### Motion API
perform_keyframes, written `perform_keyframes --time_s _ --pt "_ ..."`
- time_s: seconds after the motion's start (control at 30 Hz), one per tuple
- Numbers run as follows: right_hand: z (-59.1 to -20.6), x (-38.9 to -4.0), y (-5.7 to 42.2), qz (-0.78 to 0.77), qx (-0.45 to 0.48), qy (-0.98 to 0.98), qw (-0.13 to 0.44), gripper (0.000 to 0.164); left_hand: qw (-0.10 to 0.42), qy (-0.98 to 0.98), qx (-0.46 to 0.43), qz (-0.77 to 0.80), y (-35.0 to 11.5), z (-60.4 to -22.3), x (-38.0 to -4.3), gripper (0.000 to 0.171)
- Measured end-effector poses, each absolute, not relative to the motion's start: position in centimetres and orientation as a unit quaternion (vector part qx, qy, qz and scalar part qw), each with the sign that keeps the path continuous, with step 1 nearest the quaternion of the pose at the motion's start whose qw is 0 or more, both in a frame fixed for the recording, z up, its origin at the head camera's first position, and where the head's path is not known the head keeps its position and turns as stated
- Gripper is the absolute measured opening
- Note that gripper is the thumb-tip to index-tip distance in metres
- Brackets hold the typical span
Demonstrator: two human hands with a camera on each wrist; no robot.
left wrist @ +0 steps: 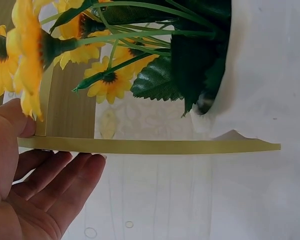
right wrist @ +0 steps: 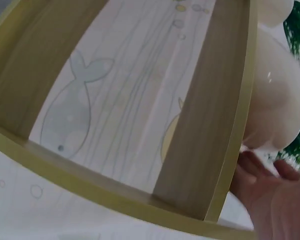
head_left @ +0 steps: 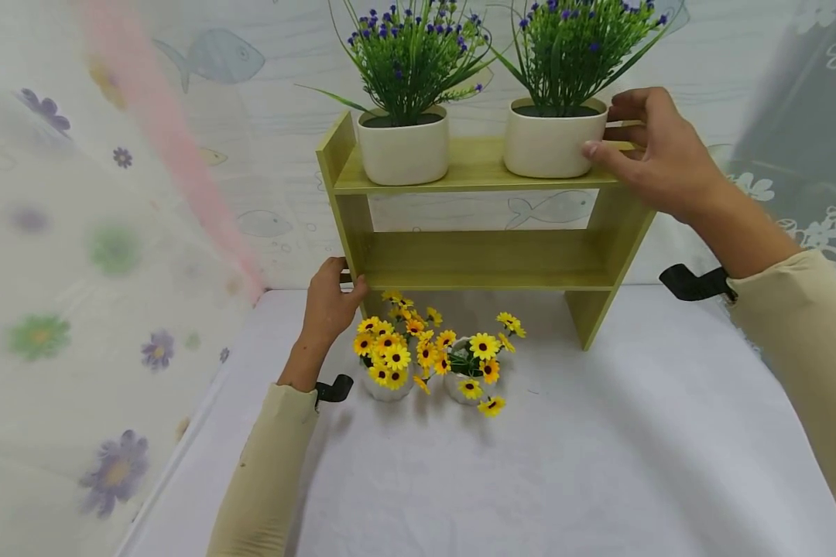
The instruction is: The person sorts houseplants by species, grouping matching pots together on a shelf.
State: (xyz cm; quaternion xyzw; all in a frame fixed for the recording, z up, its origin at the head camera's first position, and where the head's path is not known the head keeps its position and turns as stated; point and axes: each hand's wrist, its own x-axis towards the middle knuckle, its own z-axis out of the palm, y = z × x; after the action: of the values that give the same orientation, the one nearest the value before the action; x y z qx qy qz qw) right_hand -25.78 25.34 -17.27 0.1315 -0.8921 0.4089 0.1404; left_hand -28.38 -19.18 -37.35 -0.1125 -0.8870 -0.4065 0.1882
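Note:
A small two-tier wooden shelf (head_left: 488,259) stands at the back of the white-covered table. My left hand (head_left: 329,304) holds its left side panel (left wrist: 155,146), thumb on the inner face and fingers along the outer one. On the top board, the right white flowerpot (head_left: 549,147) with purple-flowered greenery has my right hand (head_left: 658,158) at its right end. The thumb lies on the pot's front, and the fingers curl round behind. A matching left flowerpot (head_left: 406,155) sits near the board's other end.
Two small pots of yellow flowers, a left one (head_left: 387,387) and a right one (head_left: 460,387), stand in front of the shelf's lower left part. Behind is a fish-patterned cloth (head_left: 223,58); a flowered curtain (head_left: 63,309) hangs at the left.

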Motion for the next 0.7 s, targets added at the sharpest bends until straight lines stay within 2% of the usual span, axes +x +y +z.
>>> perform_keyframes --time_s 0.13,0.43,0.6,0.7 --pt "-18.1 -24.4 25.1 0.409 0.120 -0.884 0.190 0.079 0.193 -0.884 -0.115 -0.410 -19.1 -37.2 -28.4 0.047" --pt "-21.4 -21.0 23.7 0.379 0.144 -0.859 0.314 0.064 0.194 -0.888 -0.115 -0.400 -19.1 -37.4 -28.4 0.045" --pt "-23.9 -19.5 22.9 0.364 0.161 -0.847 0.354 0.058 0.196 -0.885 -0.117 -0.406 -19.2 -37.5 -28.4 0.045" --pt "-26.1 -18.9 22.7 0.360 0.167 -0.847 0.354 0.058 0.194 -0.886 -0.116 -0.405 -19.2 -37.6 -28.4 0.044"
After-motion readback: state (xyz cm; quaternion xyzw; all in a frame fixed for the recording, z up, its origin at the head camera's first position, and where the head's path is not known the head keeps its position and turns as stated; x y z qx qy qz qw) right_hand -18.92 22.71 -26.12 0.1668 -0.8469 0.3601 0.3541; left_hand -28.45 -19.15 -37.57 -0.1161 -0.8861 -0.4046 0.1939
